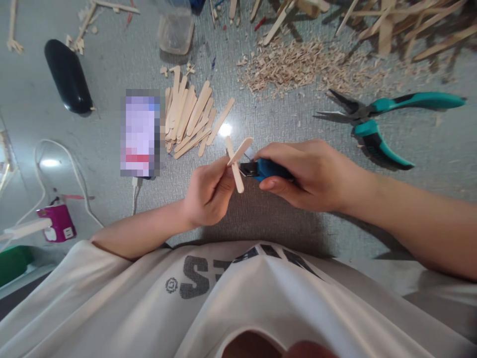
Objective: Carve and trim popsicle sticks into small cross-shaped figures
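My left hand (209,191) is closed, its thumb and fingers pinching two craft sticks (237,175) that cross each other in an X. My right hand (311,174) is wrapped round a blue utility knife (274,169), its dark metal head pointing left. The knife's tip is right beside the crossing of the sticks; whether it touches them I cannot tell. Just beyond my left hand, a loose pile of short round-ended craft sticks (190,112) lies on the grey table (276,122).
Teal-handled pliers (363,113) lie with jaws apart at the right. Behind them are wood shavings (305,64) and longer sticks (387,30). At the left are a blurred phone (139,133) on a cable, a black case (68,76) and a purple adapter (59,223). A clear container (176,32) stands behind.
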The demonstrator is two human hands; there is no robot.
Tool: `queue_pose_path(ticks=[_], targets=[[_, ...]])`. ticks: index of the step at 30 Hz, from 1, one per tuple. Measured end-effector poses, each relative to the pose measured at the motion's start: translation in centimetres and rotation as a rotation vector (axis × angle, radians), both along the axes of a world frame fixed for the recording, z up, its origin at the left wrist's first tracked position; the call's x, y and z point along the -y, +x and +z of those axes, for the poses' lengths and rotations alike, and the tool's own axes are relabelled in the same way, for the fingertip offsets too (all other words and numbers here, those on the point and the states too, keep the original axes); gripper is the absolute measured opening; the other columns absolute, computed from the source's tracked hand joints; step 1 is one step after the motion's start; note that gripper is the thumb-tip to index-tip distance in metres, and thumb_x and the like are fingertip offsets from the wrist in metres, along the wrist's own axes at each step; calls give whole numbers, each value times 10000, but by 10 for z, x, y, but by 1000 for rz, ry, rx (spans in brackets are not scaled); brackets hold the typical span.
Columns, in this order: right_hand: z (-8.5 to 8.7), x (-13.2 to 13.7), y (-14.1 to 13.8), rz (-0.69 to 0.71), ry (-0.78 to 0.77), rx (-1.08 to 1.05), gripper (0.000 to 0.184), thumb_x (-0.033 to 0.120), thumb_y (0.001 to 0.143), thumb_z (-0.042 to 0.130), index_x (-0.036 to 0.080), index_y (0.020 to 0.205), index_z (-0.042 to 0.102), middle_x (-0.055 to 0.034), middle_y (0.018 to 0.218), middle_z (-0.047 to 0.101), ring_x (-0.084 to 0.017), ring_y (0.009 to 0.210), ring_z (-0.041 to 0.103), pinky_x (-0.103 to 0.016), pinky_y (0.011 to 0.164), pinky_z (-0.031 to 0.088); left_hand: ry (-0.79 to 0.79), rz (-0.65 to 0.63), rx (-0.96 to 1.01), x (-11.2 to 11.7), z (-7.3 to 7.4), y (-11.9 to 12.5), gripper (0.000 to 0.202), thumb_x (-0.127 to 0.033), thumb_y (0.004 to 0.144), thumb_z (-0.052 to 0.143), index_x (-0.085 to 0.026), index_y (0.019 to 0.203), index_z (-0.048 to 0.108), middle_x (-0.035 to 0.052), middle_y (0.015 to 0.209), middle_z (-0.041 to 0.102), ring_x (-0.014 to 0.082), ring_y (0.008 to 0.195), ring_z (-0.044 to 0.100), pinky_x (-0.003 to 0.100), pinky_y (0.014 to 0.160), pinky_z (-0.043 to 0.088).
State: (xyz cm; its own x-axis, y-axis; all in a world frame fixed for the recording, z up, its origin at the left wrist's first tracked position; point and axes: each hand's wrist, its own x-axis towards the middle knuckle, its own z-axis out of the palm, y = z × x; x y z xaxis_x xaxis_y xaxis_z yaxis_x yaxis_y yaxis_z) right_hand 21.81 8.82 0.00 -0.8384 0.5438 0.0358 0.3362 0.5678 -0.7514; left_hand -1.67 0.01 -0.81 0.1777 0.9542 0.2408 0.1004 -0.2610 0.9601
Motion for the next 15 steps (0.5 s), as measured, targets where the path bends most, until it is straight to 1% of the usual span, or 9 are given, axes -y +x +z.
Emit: queue_pose_path(ticks=[4, 9, 13, 14, 15], targets=[[2, -1, 0, 15, -57, -39, 594, 781, 1154, 394, 237, 1035, 601, -27, 813, 631, -181, 643, 523, -337, 626, 348, 143, 43, -78, -1, -3, 2, 314, -218, 1184, 510, -220, 870, 522, -70, 631, 473, 46, 471, 404, 201, 477, 283], [2, 1, -1, 40, -138, -50, 571, 776, 1160, 386, 252, 964, 506, 0, 746, 560, -164, 589, 466, -331, 588, 331, 289, 75, -221, -3, -7, 0, 279, -194, 1161, 500, -238, 888, 461, -76, 637, 445, 60, 468, 379, 221, 471, 276], [7, 5, -3, -4, -154, -66, 597, 812, 1143, 376, 270, 897, 417, 23, 684, 503, -150, 533, 379, -337, 563, 261, 317, 80, -194, -3, -7, -2, 280, -196, 1151, 512, -241, 879, 467, -80, 623, 422, 64, 461, 346, 230, 461, 259], [10, 6, -4, -10, -164, -37, 594, 807, 1142, 378, 272, 884, 401, 24, 672, 492, -151, 534, 373, -336, 565, 254, 300, 75, -170, -2, -8, -2, 295, -223, 1156, 521, -239, 865, 478, -77, 620, 426, 63, 455, 339, 240, 457, 249], [12, 5, -5, -23, -174, 8, 585, 795, 1140, 389, 274, 873, 394, 24, 659, 482, -155, 536, 376, -336, 570, 252, 247, 82, -137, 1, -10, -1, 336, -290, 1162, 541, -237, 836, 485, -73, 608, 424, 66, 447, 328, 254, 453, 236]])
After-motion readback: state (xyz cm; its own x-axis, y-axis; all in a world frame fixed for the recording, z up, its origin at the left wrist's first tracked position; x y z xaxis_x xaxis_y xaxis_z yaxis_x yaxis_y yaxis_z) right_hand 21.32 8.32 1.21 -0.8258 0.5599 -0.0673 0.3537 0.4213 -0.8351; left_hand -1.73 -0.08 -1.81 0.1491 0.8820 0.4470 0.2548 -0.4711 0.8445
